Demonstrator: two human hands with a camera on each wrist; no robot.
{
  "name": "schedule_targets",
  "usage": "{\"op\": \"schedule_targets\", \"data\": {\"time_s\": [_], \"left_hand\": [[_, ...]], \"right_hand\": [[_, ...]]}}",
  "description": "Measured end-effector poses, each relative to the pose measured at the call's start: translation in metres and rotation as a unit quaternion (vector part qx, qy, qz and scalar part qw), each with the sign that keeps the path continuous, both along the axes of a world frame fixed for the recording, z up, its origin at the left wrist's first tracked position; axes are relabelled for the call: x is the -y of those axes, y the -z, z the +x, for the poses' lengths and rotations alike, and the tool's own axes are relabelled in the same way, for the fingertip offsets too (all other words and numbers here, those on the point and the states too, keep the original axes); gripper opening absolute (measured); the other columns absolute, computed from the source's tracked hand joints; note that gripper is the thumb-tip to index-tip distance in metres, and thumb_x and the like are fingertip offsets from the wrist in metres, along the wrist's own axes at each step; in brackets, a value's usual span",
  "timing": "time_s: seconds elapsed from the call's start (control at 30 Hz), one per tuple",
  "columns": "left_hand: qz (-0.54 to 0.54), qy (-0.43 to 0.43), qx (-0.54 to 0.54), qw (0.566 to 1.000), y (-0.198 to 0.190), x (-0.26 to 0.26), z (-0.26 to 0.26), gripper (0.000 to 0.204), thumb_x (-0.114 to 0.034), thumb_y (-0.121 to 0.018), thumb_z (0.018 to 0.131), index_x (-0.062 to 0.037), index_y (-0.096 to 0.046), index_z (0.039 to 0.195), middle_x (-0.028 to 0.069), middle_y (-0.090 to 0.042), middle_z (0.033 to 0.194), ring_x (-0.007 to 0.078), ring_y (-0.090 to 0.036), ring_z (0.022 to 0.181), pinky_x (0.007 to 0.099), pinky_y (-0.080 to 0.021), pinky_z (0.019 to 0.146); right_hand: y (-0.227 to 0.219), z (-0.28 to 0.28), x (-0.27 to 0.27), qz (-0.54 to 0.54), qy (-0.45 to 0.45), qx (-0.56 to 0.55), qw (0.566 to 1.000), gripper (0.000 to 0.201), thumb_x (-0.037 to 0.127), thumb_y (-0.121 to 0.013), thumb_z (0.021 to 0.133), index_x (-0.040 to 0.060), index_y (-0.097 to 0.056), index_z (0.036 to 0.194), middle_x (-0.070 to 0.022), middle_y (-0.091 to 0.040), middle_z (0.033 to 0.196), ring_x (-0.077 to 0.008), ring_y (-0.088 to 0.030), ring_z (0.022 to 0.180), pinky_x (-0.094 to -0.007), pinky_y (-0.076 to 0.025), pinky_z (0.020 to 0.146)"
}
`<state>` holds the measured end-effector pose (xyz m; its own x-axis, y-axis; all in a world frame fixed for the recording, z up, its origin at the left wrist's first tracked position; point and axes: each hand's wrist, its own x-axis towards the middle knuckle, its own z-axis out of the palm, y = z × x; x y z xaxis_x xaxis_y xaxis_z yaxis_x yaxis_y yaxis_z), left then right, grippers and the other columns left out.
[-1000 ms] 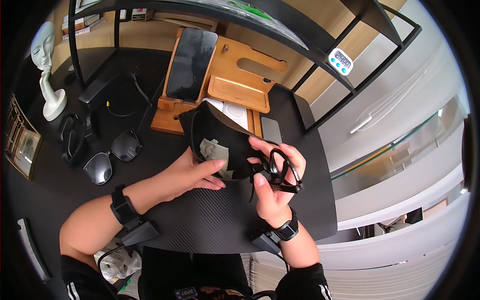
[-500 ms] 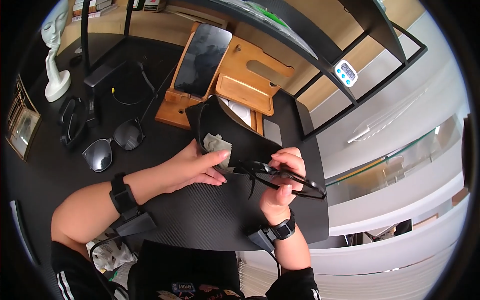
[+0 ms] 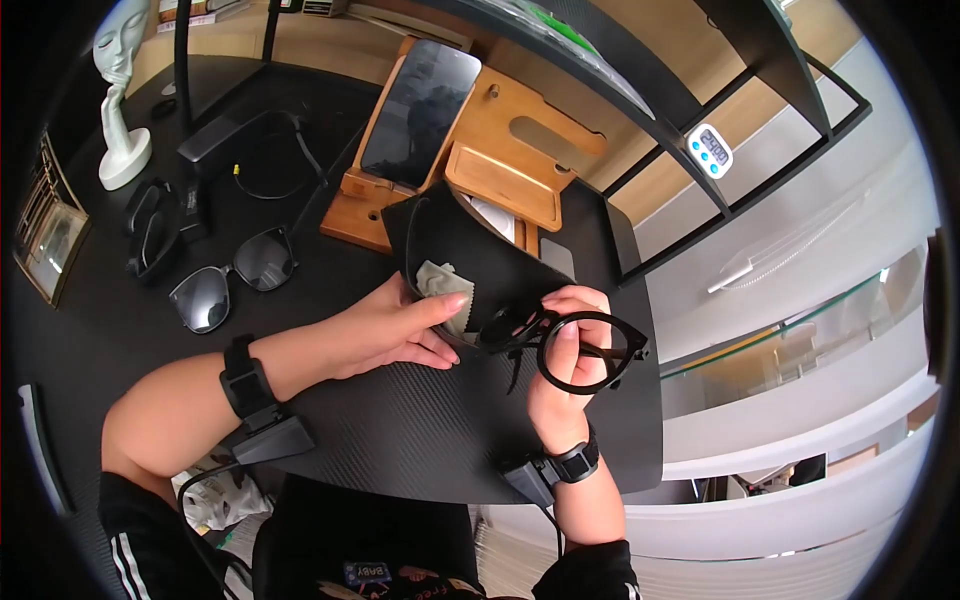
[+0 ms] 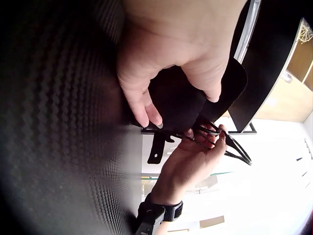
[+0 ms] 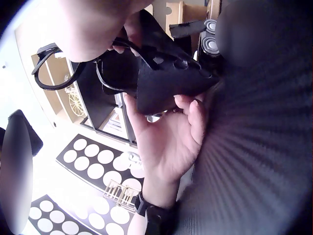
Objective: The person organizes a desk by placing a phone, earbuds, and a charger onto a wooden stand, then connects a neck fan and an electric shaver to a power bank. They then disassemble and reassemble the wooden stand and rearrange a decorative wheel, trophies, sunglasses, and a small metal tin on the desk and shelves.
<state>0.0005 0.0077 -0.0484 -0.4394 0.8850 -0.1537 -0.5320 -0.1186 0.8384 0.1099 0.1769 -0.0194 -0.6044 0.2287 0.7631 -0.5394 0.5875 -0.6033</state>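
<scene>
My left hand (image 3: pixel 385 332) grips the near-left side of a black case (image 3: pixel 470 240), its thumb over the rim beside a grey cloth (image 3: pixel 447 290) inside. My right hand (image 3: pixel 568 375) pinches black-framed glasses (image 3: pixel 541 366) at the case's right end. One lens ring stands out to the right; the other end lies at the case opening. In the left wrist view the left hand (image 4: pixel 171 54) spans the dark case, with the glasses (image 4: pixel 238 149) beyond it in the right hand (image 4: pixel 190 161). The right wrist view shows the case (image 5: pixel 161 88) between both hands.
Sunglasses (image 3: pixel 264 260), a black strap-like item (image 3: pixel 153 235) and a white face sculpture (image 3: pixel 124 150) are at the left. Behind the case stands a wooden holder (image 3: pixel 510 180) with a phone (image 3: pixel 420 115). A black shelf frame (image 3: pixel 790 170) with a white timer (image 3: pixel 709 151) rises at the right.
The glasses have moved right, partly away from the case opening, and turned so that a lens ring faces the head view. The left hand keeps its grip on the case.
</scene>
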Motion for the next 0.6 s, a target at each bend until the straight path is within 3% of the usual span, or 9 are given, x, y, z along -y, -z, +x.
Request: {"op": "schedule_targets", "data": {"time_s": [0.03,0.07,0.13,0.2,0.33,0.4,0.5,0.6], "left_hand": [[-0.002,0.003,0.000,1.000,0.000,0.000,0.000,0.078,-0.038,-0.066,0.084,0.0015,-0.017,0.130,0.0197,-0.044,0.117,0.0229,-0.061,0.089,0.0377,-0.055,0.080],[-0.001,0.006,-0.001,1.000,0.000,0.000,0.001,0.078,-0.039,-0.066,0.084,0.0011,-0.017,0.130,0.0195,-0.045,0.117,0.0228,-0.061,0.088,0.0372,-0.055,0.080],[-0.003,0.010,-0.001,1.000,0.001,0.000,0.000,0.078,-0.039,-0.065,0.084,0.0006,-0.017,0.131,0.0193,-0.046,0.116,0.0228,-0.061,0.088,0.0368,-0.054,0.080],[-0.001,0.018,-0.002,1.000,0.001,0.000,-0.001,0.076,-0.039,-0.065,0.085,-0.0007,-0.018,0.131,0.0191,-0.047,0.116,0.0224,-0.062,0.088,0.0354,-0.054,0.080],[-0.001,0.017,-0.015,1.000,-0.002,0.001,0.002,0.076,-0.040,-0.064,0.085,-0.0016,-0.018,0.132,0.0187,-0.048,0.115,0.0221,-0.062,0.088,0.0343,-0.055,0.079],[-0.018,-0.008,-0.018,1.000,-0.001,0.001,0.004,0.053,-0.036,-0.053,0.093,0.0005,-0.035,0.127,0.0185,-0.054,0.113,0.0259,-0.063,0.091,0.0373,-0.054,0.082],[-0.013,-0.010,-0.019,1.000,0.001,0.001,0.003,0.050,-0.036,-0.052,0.094,0.0011,-0.038,0.125,0.0171,-0.057,0.110,0.0254,-0.063,0.090,0.0373,-0.054,0.082],[0.011,0.017,0.007,1.000,0.001,0.001,-0.001,0.063,-0.039,-0.060,0.089,-0.0009,-0.026,0.127,0.0160,-0.053,0.110,0.0202,-0.062,0.085,0.0327,-0.055,0.077]], "right_hand": [[-0.005,0.003,0.002,0.035,0.017,0.008,0.999,0.014,0.006,-0.044,0.087,-0.0028,-0.055,0.089,-0.0165,-0.050,0.102,-0.0204,-0.053,0.087,-0.0279,-0.044,0.079],[-0.007,0.004,0.005,-0.007,0.001,0.005,1.000,0.018,0.004,-0.045,0.084,-0.0023,-0.060,0.089,-0.0145,-0.048,0.100,-0.0207,-0.052,0.087,-0.0286,-0.043,0.078],[-0.011,0.006,0.000,0.111,0.024,-0.016,0.993,0.017,0.002,-0.048,0.080,-0.0014,-0.062,0.088,-0.0119,-0.046,0.100,-0.0192,-0.049,0.083,-0.0287,-0.041,0.076],[-0.013,0.006,0.005,0.089,0.033,-0.018,0.995,0.017,0.002,-0.052,0.075,0.0027,-0.067,0.083,-0.0100,-0.044,0.101,-0.0169,-0.042,0.079,-0.0271,-0.037,0.073],[-0.015,0.009,0.006,0.080,0.042,-0.020,0.996,0.020,0.017,-0.054,0.085,0.0054,-0.070,0.084,-0.0074,-0.041,0.093,-0.0171,-0.041,0.077,-0.0264,-0.034,0.069],[-0.017,0.013,0.009,0.083,0.040,-0.021,0.996,0.025,0.023,-0.053,0.088,0.0054,-0.070,0.085,-0.0063,-0.040,0.089,-0.0172,-0.040,0.076,-0.0264,-0.034,0.068],[-0.023,0.016,0.011,0.111,0.029,0.019,0.993,0.034,0.030,-0.048,0.093,0.0028,-0.068,0.092,-0.0051,-0.041,0.077,-0.0176,-0.042,0.071,-0.0281,-0.035,0.062],[-0.027,0.015,0.015,0.075,-0.012,0.100,0.992,0.030,0.026,-0.048,0.093,0.0023,-0.066,0.099,-0.0068,-0.044,0.073,-0.0179,-0.043,0.065,-0.0283,-0.036,0.059]]}}
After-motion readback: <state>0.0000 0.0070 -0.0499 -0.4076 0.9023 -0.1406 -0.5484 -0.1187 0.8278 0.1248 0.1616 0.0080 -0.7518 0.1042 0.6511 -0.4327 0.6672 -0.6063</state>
